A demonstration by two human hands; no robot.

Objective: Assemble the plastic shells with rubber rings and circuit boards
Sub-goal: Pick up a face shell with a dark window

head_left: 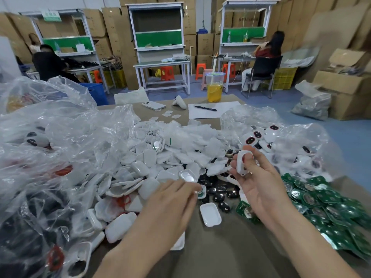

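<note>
Even, bright indoor light is seen throughout, with soft shadows only. Glare is thrown off the plastic bags (60, 137) left of the worktop (220, 247). Edges are bent and blurred by the wide lens.

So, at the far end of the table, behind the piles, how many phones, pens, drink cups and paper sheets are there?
White smartphone: 1
Black pen: 1
Clear plastic cup of yellow drink: 1
White paper sheet: 1
Total: 4
</note>
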